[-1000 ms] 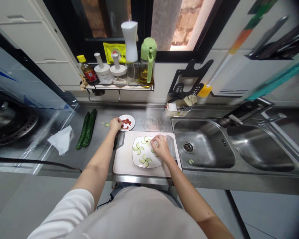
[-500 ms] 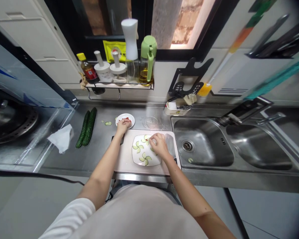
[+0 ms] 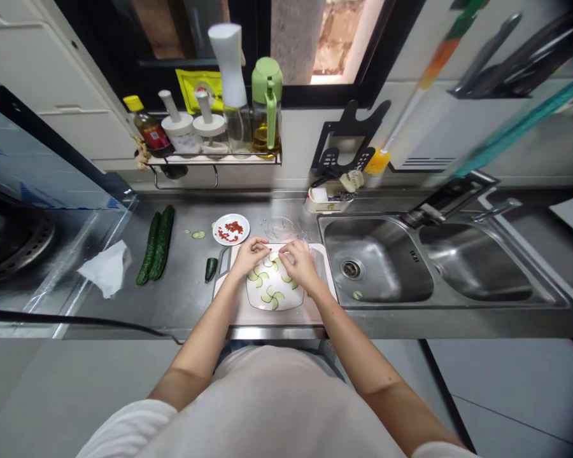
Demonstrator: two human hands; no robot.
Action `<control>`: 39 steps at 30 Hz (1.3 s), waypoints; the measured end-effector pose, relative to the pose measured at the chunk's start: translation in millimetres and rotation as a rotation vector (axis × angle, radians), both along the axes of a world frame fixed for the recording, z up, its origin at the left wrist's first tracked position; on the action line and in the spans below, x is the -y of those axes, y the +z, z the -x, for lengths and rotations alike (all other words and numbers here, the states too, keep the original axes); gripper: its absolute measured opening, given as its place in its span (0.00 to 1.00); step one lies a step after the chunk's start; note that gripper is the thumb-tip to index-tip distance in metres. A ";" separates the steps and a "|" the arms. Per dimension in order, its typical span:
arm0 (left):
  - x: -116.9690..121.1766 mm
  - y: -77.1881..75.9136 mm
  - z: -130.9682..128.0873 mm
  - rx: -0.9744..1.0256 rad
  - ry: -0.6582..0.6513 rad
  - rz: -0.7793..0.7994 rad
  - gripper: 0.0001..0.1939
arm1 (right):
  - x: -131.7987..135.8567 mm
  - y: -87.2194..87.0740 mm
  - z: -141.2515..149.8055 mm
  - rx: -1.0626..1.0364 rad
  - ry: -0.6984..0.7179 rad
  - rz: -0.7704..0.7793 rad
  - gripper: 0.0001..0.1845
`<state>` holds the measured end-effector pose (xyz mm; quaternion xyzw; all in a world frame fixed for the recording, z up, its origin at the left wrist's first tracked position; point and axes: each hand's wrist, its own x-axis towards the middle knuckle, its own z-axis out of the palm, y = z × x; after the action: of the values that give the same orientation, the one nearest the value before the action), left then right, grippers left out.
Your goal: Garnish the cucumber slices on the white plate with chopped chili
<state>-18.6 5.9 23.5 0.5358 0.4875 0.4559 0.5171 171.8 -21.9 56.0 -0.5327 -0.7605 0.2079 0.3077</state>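
A white plate (image 3: pixel 254 301) with thin green-edged cucumber slices (image 3: pixel 272 298) laid in pinwheels rests on a pale cutting board (image 3: pixel 318 313). Over the plate's far edge, my left hand (image 3: pixel 249 256) is closed in a pinch, with a small red piece (image 3: pixel 270 250) at its fingertips. Close by on the right, my right hand (image 3: pixel 302 264) is also pinched above the plate, covering part of the slices; what its fingertips hold is too small to make out. Beyond my left hand stands a small white dish (image 3: pixel 216 236) with chopped red pieces (image 3: pixel 232 229) in it.
Two whole cucumbers (image 3: pixel 156 245) and a crumpled white cloth (image 3: pixel 106 268) lie to the left. A cucumber end (image 3: pixel 211 269) sits beside the board. The double sink (image 3: pixel 379 257) is on the right; a seasoning rack (image 3: pixel 214 159) hangs above the counter.
My left hand has moved from the dish of red pieces to above the plate, beside my right hand, bringing a small red piece. My right hand stays over the plate. The view has shifted slightly.
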 end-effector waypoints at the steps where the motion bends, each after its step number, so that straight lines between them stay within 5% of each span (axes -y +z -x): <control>1: 3.4 2.1 -2.3 -0.013 -0.023 -0.005 0.18 | 0.4 0.7 -1.2 0.008 0.010 -0.005 0.08; 12: 19.2 11.2 -12.0 -0.068 -0.170 -0.040 0.17 | 5.8 -1.2 -6.6 0.083 0.079 -0.035 0.07; 25: 30.0 1.0 -22.5 -0.149 -0.177 -0.015 0.16 | 15.7 -6.4 -19.3 0.070 0.080 0.016 0.07; 31: 33.5 -7.2 -26.1 -0.381 -0.066 -0.004 0.12 | 21.7 -17.2 -38.4 0.097 -0.015 0.026 0.07; 39: 45.4 -10.9 -50.6 -0.732 -0.118 0.034 0.11 | 38.7 -45.3 -45.6 0.206 -0.026 0.119 0.08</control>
<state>32.0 -39.5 12.6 0.6819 0.6159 0.1951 0.3429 217.5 -60.6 10.7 -0.5783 -0.7674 0.1928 0.1986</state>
